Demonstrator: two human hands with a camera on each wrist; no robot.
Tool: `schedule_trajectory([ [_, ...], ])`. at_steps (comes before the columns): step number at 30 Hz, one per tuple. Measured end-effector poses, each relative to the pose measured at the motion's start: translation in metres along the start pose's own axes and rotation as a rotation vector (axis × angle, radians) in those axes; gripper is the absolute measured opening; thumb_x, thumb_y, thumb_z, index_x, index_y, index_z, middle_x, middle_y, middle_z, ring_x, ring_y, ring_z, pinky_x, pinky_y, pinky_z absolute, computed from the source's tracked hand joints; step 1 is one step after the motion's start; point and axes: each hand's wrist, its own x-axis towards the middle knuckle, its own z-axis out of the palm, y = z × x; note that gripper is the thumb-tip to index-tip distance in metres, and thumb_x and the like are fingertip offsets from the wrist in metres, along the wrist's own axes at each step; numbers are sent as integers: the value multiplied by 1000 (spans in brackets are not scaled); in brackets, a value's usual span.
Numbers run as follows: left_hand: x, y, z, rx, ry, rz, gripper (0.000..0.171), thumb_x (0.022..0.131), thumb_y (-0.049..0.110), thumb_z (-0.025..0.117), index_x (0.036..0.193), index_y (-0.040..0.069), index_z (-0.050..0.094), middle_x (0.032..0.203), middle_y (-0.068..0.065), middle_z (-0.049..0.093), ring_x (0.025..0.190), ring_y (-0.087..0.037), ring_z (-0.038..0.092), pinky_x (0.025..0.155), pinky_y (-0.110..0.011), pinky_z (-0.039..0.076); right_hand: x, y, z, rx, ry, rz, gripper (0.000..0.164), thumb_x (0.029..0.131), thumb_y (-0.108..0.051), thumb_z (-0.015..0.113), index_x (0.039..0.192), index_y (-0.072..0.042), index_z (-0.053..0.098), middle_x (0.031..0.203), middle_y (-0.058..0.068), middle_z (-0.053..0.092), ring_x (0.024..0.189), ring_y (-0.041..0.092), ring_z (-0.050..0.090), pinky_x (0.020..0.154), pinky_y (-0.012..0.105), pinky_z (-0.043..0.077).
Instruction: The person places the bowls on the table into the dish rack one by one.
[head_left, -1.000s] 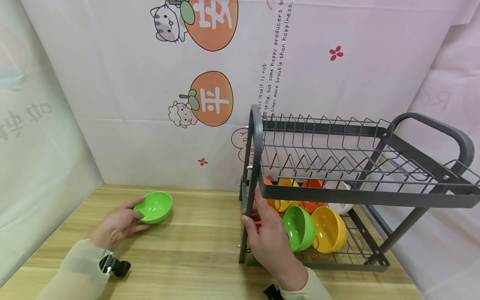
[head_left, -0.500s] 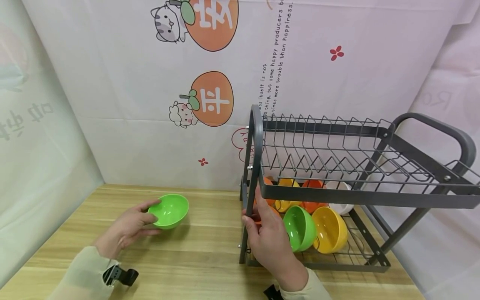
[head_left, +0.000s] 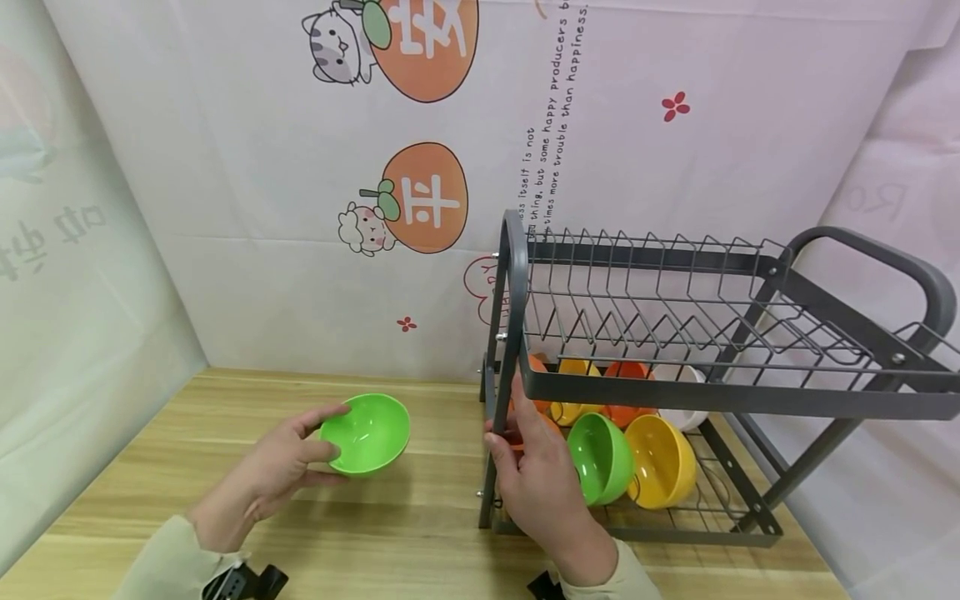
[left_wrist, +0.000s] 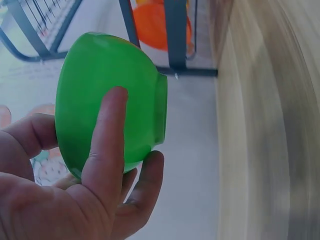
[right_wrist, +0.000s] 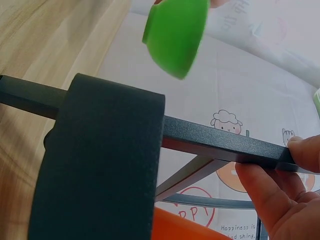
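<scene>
My left hand (head_left: 281, 467) pinches a green bowl (head_left: 372, 435) by its left rim, thumb at the inside and fingers beneath. In the left wrist view the bowl (left_wrist: 85, 95) hangs above the wooden table, fingers spread against its outer wall and base. My right hand (head_left: 542, 492) grips the left front post of a dark grey two-tier dish rack (head_left: 720, 395). The right wrist view shows fingers and thumb (right_wrist: 305, 152) pinching that post (right_wrist: 225, 140). Beside the right hand, on the lower tier, another green bowl (head_left: 613, 458) and a yellow bowl (head_left: 663, 462) lean tilted.
Behind those bowls stand an orange-yellow bowl (head_left: 573, 392), a red-orange bowl (head_left: 626, 404) and a white bowl (head_left: 686, 408). An orange bowl (head_left: 551, 427) is partly hidden by the right hand. A printed cloth (head_left: 337, 317) hangs behind the table (head_left: 405, 517).
My left hand has carried the green bowl rightward and slightly nearer, toward the rack. The right hand has stayed on the post.
</scene>
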Motion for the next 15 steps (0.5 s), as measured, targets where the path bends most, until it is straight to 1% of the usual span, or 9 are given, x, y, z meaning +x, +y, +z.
schedule_trajectory([
  [3, -6, 3, 9, -14, -36, 4, 74, 88, -10, 53, 155, -6, 20, 159, -28, 0, 108, -38, 59, 88, -52, 55, 0, 0, 0, 6, 3, 1, 93, 90, 4, 69, 162, -20, 15, 100, -2, 61, 81, 10, 57, 61, 23, 54],
  [6, -11, 5, 17, -35, -73, 9, 75, 88, -9, 54, 155, -5, 21, 159, -28, 0, 107, -38, 60, 88, -53, 55, 0, 0, 1, 6, 10, -3, 93, 90, 4, 70, 161, -20, 16, 99, -3, 61, 81, 9, 57, 61, 23, 54],
  [9, -14, 7, 24, -45, -112, 33, 74, 88, -9, 56, 154, -6, 23, 159, -28, 1, 108, -38, 59, 88, -54, 54, 0, 1, 1, -3, 22, -17, 92, 90, 4, 70, 161, -19, 16, 99, -2, 61, 81, 9, 58, 61, 23, 54],
  [12, -17, 8, 29, -43, -127, 46, 73, 87, -9, 57, 153, -5, 26, 159, -27, 4, 110, -38, 58, 88, -54, 54, -1, 1, 2, -33, 30, -44, 92, 89, 4, 70, 161, -16, 16, 99, 0, 62, 82, 11, 60, 63, 24, 55],
  [13, -18, 7, 31, -41, -131, 48, 73, 87, -9, 58, 153, -5, 27, 159, -27, 5, 111, -38, 58, 88, -54, 54, -1, 0, 1, -37, 28, -38, 93, 90, 4, 70, 161, -17, 15, 100, 1, 62, 83, 11, 60, 64, 25, 55],
  [15, -21, 8, 34, -41, -135, 43, 73, 86, -9, 59, 153, -4, 29, 158, -27, 7, 112, -37, 57, 89, -55, 54, -2, -3, 0, -66, 28, -28, 95, 89, 3, 72, 162, -18, 14, 105, 1, 61, 88, 11, 60, 70, 26, 55],
])
